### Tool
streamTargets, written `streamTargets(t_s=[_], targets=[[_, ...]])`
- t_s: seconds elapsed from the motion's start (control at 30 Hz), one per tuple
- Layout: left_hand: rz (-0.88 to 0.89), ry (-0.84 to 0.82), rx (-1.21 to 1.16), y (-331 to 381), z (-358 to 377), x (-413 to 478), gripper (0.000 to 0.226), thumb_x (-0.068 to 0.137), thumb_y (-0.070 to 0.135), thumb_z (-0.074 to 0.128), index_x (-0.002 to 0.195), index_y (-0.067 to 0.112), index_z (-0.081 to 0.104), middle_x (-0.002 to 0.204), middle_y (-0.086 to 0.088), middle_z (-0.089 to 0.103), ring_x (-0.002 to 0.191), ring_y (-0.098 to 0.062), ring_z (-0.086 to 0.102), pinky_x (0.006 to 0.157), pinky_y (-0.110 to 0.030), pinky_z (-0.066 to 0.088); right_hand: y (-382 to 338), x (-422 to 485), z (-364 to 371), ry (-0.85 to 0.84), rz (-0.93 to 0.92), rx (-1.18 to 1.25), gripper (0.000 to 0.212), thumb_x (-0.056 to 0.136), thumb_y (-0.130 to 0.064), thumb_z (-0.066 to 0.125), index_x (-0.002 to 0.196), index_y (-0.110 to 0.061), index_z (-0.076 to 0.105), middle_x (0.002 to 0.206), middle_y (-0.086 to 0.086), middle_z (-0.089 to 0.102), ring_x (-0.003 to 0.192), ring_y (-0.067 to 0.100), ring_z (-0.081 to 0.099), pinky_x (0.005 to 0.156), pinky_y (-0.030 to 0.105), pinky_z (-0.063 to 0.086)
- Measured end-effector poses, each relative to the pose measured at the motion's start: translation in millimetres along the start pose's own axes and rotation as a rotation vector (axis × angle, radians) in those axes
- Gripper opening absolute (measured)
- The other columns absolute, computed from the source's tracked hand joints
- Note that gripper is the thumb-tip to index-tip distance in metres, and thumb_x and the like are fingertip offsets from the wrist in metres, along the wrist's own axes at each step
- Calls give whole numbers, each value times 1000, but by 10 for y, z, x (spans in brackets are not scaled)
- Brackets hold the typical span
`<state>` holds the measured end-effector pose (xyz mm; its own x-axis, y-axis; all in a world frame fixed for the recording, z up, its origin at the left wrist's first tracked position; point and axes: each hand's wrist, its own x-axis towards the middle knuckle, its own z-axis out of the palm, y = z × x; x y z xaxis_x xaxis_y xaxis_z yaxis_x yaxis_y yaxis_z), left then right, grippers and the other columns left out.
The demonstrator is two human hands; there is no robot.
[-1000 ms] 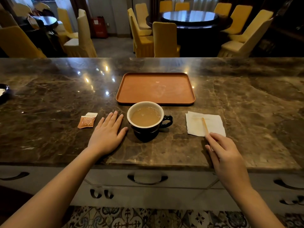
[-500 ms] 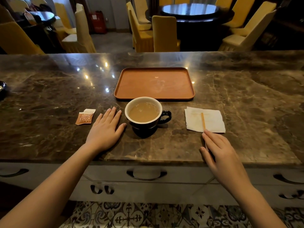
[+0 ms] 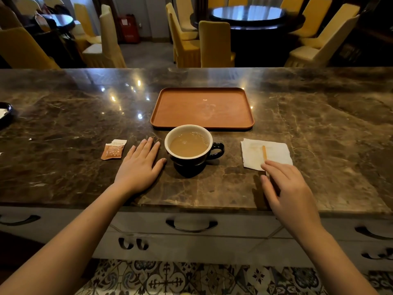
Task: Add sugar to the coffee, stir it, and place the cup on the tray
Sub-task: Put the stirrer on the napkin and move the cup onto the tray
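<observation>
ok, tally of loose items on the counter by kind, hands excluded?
Cup: 1
Tray: 1
Sugar packet: 1
Napkin: 1
Stir stick: 1
Dark dish at left edge: 1
Total: 6

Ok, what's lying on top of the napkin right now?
A wooden stir stick lies on the napkin. The right hand covers the stick's near end and the napkin's near corner. Nothing else shows there.

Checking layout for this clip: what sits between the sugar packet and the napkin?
In the head view, the left hand and the coffee cup lie between the sugar packet and napkin.
</observation>
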<state>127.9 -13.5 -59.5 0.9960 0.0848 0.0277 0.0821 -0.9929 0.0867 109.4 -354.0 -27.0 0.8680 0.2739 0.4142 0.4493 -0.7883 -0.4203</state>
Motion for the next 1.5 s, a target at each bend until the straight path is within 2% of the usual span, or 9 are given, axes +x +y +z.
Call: streamTargets(t_s=[0.2,0.3,0.47,0.67,0.8,0.97,1.13,1.3,1.5], targets=[[-1,-1,-4,-2,5,12,63,91,55,16,144,24,4,156,-2,2,142,-14,-2,114,-35,-1,-337,519,123,-179,-109,82,45,89,-32,52,130,-14,46,129,5,56,120,19,44,96,24,29],[5,18,-11,-5,9,7,63,91,54,17,144,23,5,156,-3,3,142,-14,-1,114,-36,0,-369,795,258,-327,-94,94,51,89,-35,51,136,-18,38,134,3,52,119,19,44,95,28,34],[7,30,-21,-3,26,5,63,90,54,17,144,23,6,156,-3,4,142,-14,-1,114,-35,-1,-327,1040,392,-486,-85,184,26,90,-30,50,114,-22,54,108,2,65,84,12,53,64,22,39],[11,24,-23,-18,41,12,63,90,55,17,144,24,7,156,-3,4,142,-14,-1,113,-35,-2,-273,1144,380,-587,-94,291,16,90,-30,51,101,-23,61,95,-2,66,86,13,59,72,31,47],[14,19,-22,-22,36,13,63,90,55,16,144,24,6,156,-2,3,142,-14,-1,112,-34,-3,-278,1194,344,-641,-111,334,16,90,-28,51,102,-24,62,89,-9,63,84,8,58,68,23,44],[16,-11,-32,-23,24,34,63,91,55,17,144,23,4,156,-3,1,142,-15,-3,112,-34,-4,-276,1181,354,-632,-73,420,14,91,-28,50,98,-27,63,87,-11,64,78,2,59,63,13,43],[14,-72,-37,-40,-43,88,63,91,53,23,144,23,9,156,-5,4,142,-18,1,113,-37,2,-243,1149,405,-562,-58,474,12,90,-29,51,90,-34,62,84,-12,65,76,-1,59,69,21,46],[12,152,-138,-7,-103,143,53,89,46,37,135,19,38,149,-9,31,137,-24,24,112,-43,15,-217,1146,416,-508,-64,510,15,89,-27,52,98,-27,64,89,-9,67,82,3,61,74,25,49],[-56,72,-142,48,-31,301,66,90,56,23,145,21,11,156,-8,4,143,-20,-2,114,-40,0,-176,1219,348,-451,-68,540,16,89,-21,53,100,-19,66,85,-10,65,77,-4,60,68,13,47]])
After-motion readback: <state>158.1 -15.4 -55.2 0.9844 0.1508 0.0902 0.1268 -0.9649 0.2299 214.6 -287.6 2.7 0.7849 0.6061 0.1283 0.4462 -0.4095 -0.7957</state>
